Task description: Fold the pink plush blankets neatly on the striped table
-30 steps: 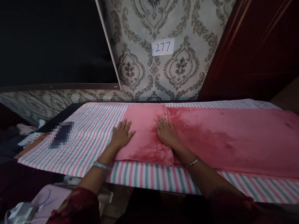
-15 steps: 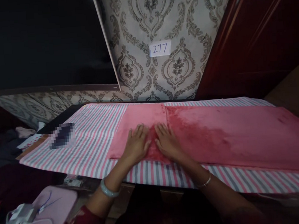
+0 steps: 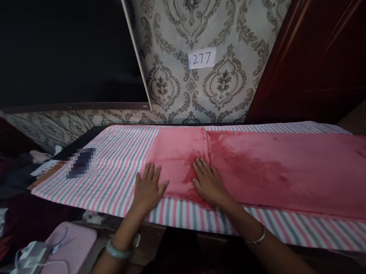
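The head view is showing a long, flat, fuzzy pink cloth (image 3: 312, 165), with a white, grey and pink striped cloth (image 3: 117, 167) lying under it. The left hand (image 3: 147, 191) is resting open on the pink cloth's left end. The right hand (image 3: 209, 182) is resting open too, covering some of the pink cloth's crossing edge (image 3: 207, 141). Neither is gripping. The pink cloth is running sideways, its long part stretching right, nearer the right hand.

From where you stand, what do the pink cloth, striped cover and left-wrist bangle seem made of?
Pink cloth: probably plush, velvety fabric; its nap shows darker patches. Striped cover: likely thin woven cloth, matte, without shine. Left-wrist bangle: perhaps polished stone or glass, pale and smooth-looking; too small to settle.
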Motion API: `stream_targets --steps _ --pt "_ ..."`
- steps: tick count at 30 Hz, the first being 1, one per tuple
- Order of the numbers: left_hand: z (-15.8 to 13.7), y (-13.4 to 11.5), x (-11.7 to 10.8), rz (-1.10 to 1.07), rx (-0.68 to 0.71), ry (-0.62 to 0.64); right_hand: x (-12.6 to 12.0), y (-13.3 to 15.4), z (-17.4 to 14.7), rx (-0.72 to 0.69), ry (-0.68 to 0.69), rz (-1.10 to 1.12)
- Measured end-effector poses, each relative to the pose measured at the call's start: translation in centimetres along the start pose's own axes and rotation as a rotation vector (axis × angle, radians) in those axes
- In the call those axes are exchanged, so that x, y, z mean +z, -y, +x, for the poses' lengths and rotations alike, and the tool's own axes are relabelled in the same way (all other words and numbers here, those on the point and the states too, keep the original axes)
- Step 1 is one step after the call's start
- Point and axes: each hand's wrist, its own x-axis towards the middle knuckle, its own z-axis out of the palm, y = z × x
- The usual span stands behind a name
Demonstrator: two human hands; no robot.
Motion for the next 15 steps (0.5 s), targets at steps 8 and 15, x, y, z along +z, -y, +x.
stream_targets --steps 8,15 --pt "1.2 3.7 -2.1 -0.023 -0.187 0.009 -0.7 -0.7 0.8 0.027 -0.066 0.090" --pt "8.1 -5.7 -4.3 -0.188 0.307 0.011 -2.5 -1.1 4.2 0.139 -0.200 0.009"
